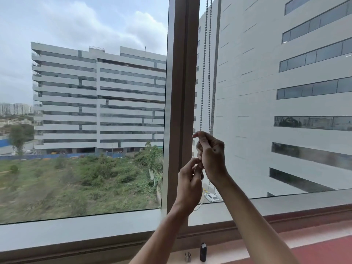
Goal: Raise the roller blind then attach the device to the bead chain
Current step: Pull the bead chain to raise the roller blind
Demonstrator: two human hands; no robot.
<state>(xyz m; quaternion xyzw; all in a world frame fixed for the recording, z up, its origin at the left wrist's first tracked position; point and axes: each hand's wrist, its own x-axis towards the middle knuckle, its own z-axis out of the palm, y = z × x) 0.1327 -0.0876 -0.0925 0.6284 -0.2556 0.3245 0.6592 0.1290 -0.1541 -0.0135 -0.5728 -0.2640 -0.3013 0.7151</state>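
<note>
Silver beads make up the bead chain [204,73], which hangs in two strands beside the brown window frame [181,92]. The right hand [211,155] is up high, with its fingers closed around both strands. The left hand [189,182] is just below, touching it, and its fingertips pinch the chain too. A loop of chain hangs under the hands. The black device [203,252] stands on the sill [314,244], near a small metal clip [187,257].

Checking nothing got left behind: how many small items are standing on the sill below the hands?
2: a black cylindrical device standing upright, and a small metal clip just left of it. The forearms may hide others.
</note>
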